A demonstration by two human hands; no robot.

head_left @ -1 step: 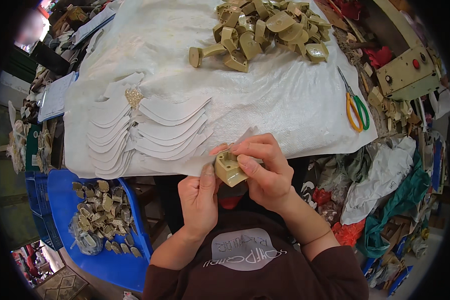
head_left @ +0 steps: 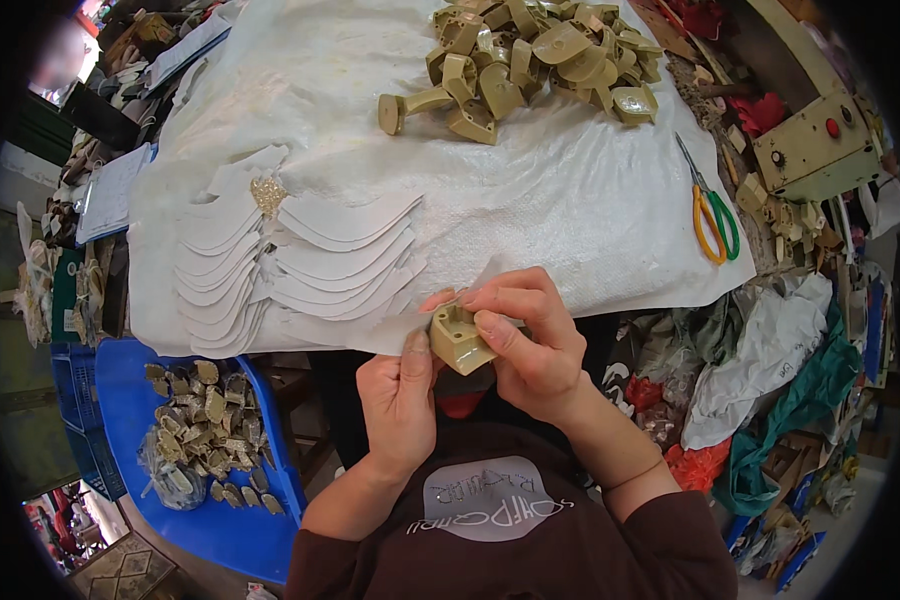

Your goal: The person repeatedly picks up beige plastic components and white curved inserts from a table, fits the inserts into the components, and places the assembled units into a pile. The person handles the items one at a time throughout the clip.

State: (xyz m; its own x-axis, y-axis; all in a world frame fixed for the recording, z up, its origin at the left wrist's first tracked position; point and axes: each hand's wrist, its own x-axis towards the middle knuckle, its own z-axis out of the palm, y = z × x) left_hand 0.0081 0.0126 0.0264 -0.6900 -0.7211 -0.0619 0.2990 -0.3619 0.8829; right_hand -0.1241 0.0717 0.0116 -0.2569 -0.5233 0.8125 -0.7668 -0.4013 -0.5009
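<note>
A tan, glossy shoe heel with small holes in its flat face is held between both hands at the near edge of the table. My left hand is closed on its left side, thumb along the edge. My right hand pinches its right side with thumb and fingers. A pale thin curved piece runs behind the heel and is partly hidden by the fingers. To the left, two overlapping rows of white curved pieces lie on the table, with a glittery gold piece at their top.
A pile of tan heels lies at the far side of the white-covered table. Scissors with orange and green handles lie at right, near a control box. Glittery heels rest on a blue chair at lower left.
</note>
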